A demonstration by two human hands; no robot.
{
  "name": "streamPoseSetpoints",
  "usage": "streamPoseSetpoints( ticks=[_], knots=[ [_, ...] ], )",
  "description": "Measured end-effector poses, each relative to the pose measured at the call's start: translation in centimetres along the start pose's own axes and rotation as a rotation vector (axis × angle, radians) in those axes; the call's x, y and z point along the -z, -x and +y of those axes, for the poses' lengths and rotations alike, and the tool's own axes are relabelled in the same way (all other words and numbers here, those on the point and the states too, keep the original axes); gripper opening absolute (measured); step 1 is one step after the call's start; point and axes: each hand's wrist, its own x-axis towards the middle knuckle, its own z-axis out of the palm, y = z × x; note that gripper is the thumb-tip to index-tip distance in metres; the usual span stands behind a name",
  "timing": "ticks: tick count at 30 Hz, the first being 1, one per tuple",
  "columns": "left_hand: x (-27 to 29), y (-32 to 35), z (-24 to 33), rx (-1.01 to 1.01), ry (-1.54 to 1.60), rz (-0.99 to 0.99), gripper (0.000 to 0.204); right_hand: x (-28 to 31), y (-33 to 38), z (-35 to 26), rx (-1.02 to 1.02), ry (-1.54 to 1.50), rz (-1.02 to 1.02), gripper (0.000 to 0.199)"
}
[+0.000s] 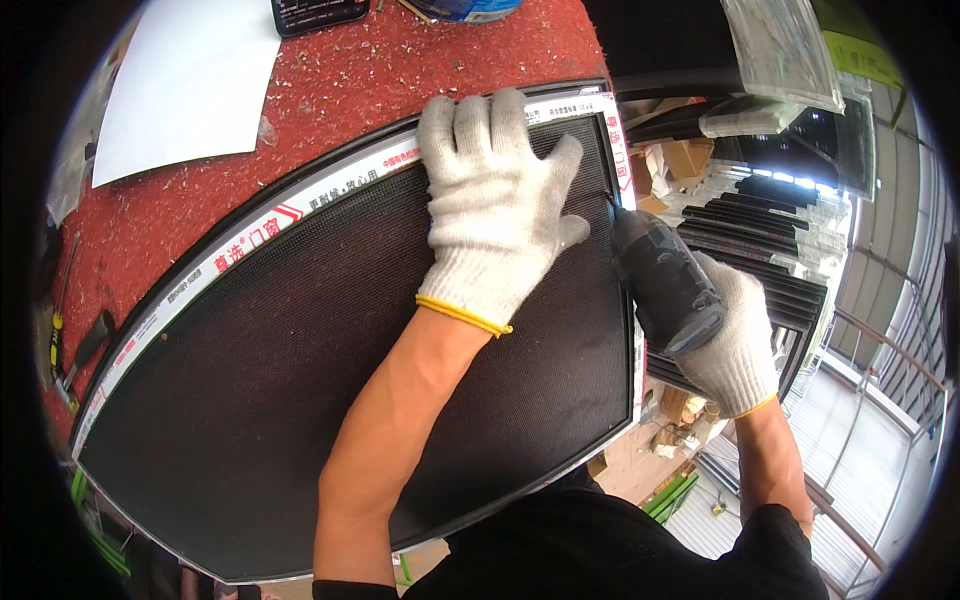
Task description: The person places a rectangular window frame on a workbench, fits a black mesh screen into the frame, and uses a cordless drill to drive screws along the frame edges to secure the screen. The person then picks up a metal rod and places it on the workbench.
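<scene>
A black mesh window screen lies flat before me, its frame covered with white printed film. My left hand, in a white knit glove with a yellow cuff, rests on its far right part. The fingers stretch across the far frame bar and the thumb stands apart. In a matching glove, my right hand is closed around a dark cordless drill. The drill's bit points at the inner edge of the right frame bar, near the far right corner. Whether the tip touches is hard to tell. The drill's handle is hidden.
Under the screen is a red table cover strewn with shavings. A white sheet, a phone and a blue container lie at the back. Hand tools sit at far left. Stacked dark profiles stand to the right.
</scene>
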Motion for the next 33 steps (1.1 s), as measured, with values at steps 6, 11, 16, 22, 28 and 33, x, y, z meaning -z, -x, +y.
streamPoseSetpoints(
  ticks=[6,11,16,22,28,33],
  knots=[
    [-0.1,-0.1,0.1,0.013,-0.009,-0.034,0.072,1.6,-0.8,0.5,-0.032,-0.005,-0.018,0.029],
    [-0.2,-0.1,0.0,-0.005,-0.021,-0.041,0.073,2.0,-3.3,2.0,0.421,-0.052,-0.056,0.052],
    [-0.2,-0.1,0.3,-0.007,0.014,-0.031,0.074,1.7,-3.6,2.8,0.352,0.032,-0.032,0.038],
    [-0.2,0.0,0.2,-0.023,-0.050,-0.066,0.073,1.9,-2.9,2.9,0.180,0.006,-0.001,0.022],
    [-0.5,5.0,1.1,0.030,-0.098,0.077,0.085,0.7,-4.2,3.5,0.193,0.033,-0.016,0.027],
    [3.2,12.4,-2.7,0.383,-0.369,0.157,0.094,1.0,-3.4,4.9,0.239,-0.046,0.022,0.028]
  ],
)
